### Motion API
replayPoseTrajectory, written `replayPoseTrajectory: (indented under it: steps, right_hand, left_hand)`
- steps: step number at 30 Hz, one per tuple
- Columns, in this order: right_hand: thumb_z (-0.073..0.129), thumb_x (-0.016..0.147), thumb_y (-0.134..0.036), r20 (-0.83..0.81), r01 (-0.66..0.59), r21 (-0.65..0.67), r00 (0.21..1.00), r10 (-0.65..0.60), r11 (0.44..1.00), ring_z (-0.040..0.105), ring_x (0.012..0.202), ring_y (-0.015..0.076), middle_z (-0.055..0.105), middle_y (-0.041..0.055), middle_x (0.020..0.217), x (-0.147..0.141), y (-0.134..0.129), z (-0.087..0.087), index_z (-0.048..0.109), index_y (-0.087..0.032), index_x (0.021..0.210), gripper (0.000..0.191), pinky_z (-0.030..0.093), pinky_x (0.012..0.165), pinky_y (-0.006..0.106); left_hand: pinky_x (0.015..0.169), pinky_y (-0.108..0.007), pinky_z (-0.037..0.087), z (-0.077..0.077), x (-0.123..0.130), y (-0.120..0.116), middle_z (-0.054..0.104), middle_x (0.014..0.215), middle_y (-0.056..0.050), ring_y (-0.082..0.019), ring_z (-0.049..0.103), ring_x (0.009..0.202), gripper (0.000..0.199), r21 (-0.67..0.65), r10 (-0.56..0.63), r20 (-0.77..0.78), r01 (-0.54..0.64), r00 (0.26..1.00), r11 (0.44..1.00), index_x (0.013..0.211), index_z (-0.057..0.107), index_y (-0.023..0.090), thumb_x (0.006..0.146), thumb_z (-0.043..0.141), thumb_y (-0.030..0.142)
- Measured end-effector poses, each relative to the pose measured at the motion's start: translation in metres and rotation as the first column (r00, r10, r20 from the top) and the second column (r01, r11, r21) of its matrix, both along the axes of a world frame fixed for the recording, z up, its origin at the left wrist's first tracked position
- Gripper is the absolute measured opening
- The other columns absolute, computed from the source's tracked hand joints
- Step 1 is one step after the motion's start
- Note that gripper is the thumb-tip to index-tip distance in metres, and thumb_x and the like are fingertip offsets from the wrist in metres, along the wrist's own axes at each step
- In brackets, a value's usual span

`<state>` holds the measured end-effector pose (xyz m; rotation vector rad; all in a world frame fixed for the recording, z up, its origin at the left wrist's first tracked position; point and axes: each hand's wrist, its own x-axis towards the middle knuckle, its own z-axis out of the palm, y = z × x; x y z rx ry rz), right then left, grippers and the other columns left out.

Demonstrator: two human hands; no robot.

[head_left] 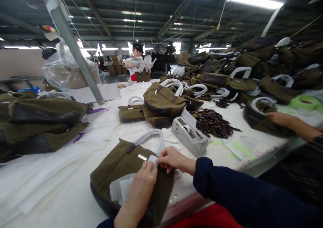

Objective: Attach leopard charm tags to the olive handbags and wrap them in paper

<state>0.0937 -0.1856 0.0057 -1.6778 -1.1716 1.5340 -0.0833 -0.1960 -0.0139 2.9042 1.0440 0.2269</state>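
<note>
An olive handbag with a dark base lies on the white table in front of me, its handle wrapped in white material. My left hand rests on the bag, fingers bent together at a small white sheet by the handle's base. From the right, my right hand pinches at the edge of that sheet. A silver plate shows just left of the fingers. Another white sheet lies on the bag, partly under my left wrist. Beyond my hands stands a grey tape dispenser.
Olive bags are stacked at the left, behind the dispenser and in a large heap at the back right. Dark straps lie beside the dispenser. Another person's hand touches a bag at right. A slanted metal post rises at left.
</note>
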Motion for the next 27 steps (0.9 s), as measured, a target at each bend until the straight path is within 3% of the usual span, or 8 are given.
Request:
replayPoseTrajectory:
  steps: [10, 19, 27]
  right_hand:
    - [0.066, 0.077, -0.007, 0.123, -0.033, -0.076, 0.991, 0.042, 0.997, 0.049, 0.034, 0.0078, 0.053, -0.0053, 0.042, -0.005, 0.008, -0.009, 0.055, -0.015, 0.056, 0.024, 0.045, 0.030, 0.016]
    - [0.068, 0.080, -0.013, 0.122, -0.127, -0.088, 0.983, 0.137, 0.988, 0.050, 0.036, 0.0069, 0.056, -0.0044, 0.045, 0.000, 0.011, -0.017, 0.056, -0.014, 0.061, 0.022, 0.047, 0.033, 0.014]
    - [0.073, 0.078, -0.020, 0.147, -0.224, -0.063, 0.962, 0.231, 0.973, 0.051, 0.036, 0.0075, 0.058, -0.0041, 0.046, 0.009, 0.014, -0.024, 0.059, -0.014, 0.063, 0.021, 0.047, 0.032, 0.015]
  left_hand:
    - [0.084, -0.038, 0.054, -0.031, -0.002, 0.006, 0.061, 0.097, -0.007, -0.024, 0.056, 0.094, 0.028, 0.121, 0.007, 0.081, -0.017, 0.997, 0.992, 0.102, 0.065, 0.015, 0.087, 0.046, 0.000]
    - [0.080, -0.035, 0.051, -0.039, 0.001, 0.010, 0.062, 0.093, -0.006, -0.023, 0.057, 0.090, 0.026, 0.201, 0.046, 0.172, -0.080, 0.984, 0.976, 0.107, 0.064, 0.015, 0.091, 0.046, 0.005]
    - [0.083, -0.033, 0.051, -0.040, 0.000, 0.015, 0.063, 0.098, -0.008, -0.022, 0.057, 0.090, 0.027, 0.142, 0.109, 0.183, -0.136, 0.977, 0.980, 0.107, 0.066, 0.015, 0.092, 0.045, 0.007]
